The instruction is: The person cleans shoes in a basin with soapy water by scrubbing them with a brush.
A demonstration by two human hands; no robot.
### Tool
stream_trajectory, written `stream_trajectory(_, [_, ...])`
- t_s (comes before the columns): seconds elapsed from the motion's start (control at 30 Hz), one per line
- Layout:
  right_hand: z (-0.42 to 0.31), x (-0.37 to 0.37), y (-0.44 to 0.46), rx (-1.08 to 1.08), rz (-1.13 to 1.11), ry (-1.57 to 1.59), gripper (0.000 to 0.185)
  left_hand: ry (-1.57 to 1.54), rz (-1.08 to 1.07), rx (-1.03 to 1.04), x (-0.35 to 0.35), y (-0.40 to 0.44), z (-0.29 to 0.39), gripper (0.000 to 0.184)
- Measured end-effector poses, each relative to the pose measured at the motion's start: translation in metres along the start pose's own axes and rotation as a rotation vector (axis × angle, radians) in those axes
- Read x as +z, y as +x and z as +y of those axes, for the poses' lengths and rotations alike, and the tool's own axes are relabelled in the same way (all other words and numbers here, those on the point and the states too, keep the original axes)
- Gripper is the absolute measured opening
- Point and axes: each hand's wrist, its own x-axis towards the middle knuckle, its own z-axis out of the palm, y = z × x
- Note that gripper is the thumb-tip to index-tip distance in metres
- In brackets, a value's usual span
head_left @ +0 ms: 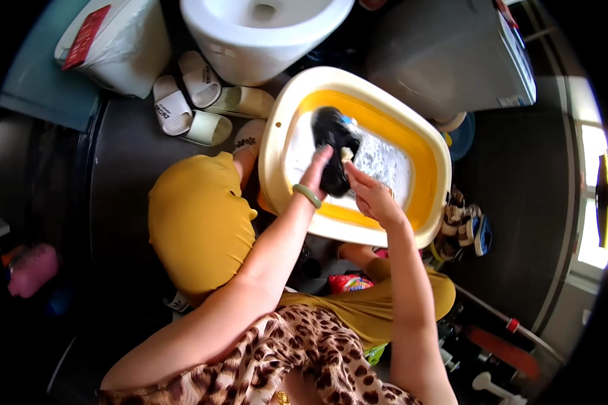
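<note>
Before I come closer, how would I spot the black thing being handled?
Start at the white toilet; below and right of it sits a cream-rimmed basin with yellow inner walls. Inside, the left hand holds a long black item, rounded at the end. Its dark colour sets it apart from the white suds around it.

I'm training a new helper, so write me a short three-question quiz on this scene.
1. True or false: the left hand touches the black item.
2. What lies on the floor to the left of the tub? (a) books (b) pale slippers (c) boots
3. Fill in the colour: the tub's inner wall is ____.

Key: 1 true; 2 b; 3 yellow.
</note>
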Motion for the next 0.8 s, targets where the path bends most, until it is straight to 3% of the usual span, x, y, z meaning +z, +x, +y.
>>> stream_trajectory(0.07, [0.022, -0.018, -0.008, -0.012, -0.087, -0.147, 0.042, -0.064, -0.141, -0.078, -0.006, -0.001, 0.005, 0.041])
stream_trajectory(0.13, [0.024, -0.044, -0.004, 0.088, -0.098, -0.556, 0.044, 0.043, -0.102, -0.062, 0.004, -0.01, 0.005, 0.044])
stream_trajectory(0.2, [0.037, -0.066, 0.011, -0.148, 0.094, -1.015, 0.039, 0.087, -0.001, -0.021, 0.001, -0.008, 0.001, 0.044])
stream_trajectory(0.27, [0.025, -0.052, 0.018, -0.242, 0.245, -1.239, 0.042, 0.063, -0.04, -0.072, 0.004, -0.009, 0.003, 0.046])
stream_trajectory(0.33, [0.043, -0.038, 0.039, -0.501, 0.283, -0.857, 0.043, 0.054, -0.048, -0.091, 0.004, -0.006, 0.002, 0.047])
stream_trajectory(0.37, [0.047, -0.03, 0.048, -0.165, 0.127, -0.343, 0.045, 0.06, -0.091, -0.08, 0.002, -0.005, 0.002, 0.047])
stream_trajectory(0.4, [0.026, -0.014, 0.026, -0.155, -0.015, -0.03, 0.043, 0.048, -0.062, -0.033, 0.005, -0.007, 0.004, 0.044])
stream_trajectory(0.47, [0.019, -0.01, 0.001, -0.075, -0.13, 0.037, 0.043, -0.021, 0.017, -0.018, 0.003, -0.009, 0.015, 0.039])
stream_trajectory(0.53, [0.028, -0.021, -0.005, -0.016, -0.161, -0.013, 0.044, 0.06, -0.059, -0.075, -0.004, -0.013, 0.015, 0.042])
stream_trajectory(0.6, [0.04, -0.048, 0.007, 0.013, -0.141, -0.366, 0.044, 0.057, -0.015, -0.107, -0.01, -0.011, 0.003, 0.044])
stream_trajectory(0.67, [0.053, -0.065, 0.028, -0.177, 0.012, -0.934, 0.045, 0.064, 0.023, -0.173, -0.015, -0.011, -0.004, 0.045])
stream_trajectory(0.7, [0.071, -0.068, 0.045, -0.288, 0.163, -1.04, 0.045, 0.092, 0.032, -0.18, -0.016, -0.013, -0.009, 0.044])
stream_trajectory(0.73, [0.081, -0.062, 0.059, -0.372, 0.243, -1.06, 0.042, 0.119, 0.039, -0.184, -0.015, -0.013, -0.015, 0.043])
stream_trajectory(0.8, [0.115, -0.056, 0.099, -0.311, 0.255, -0.41, 0.04, 0.141, 0.014, -0.197, -0.009, -0.012, -0.015, 0.042])
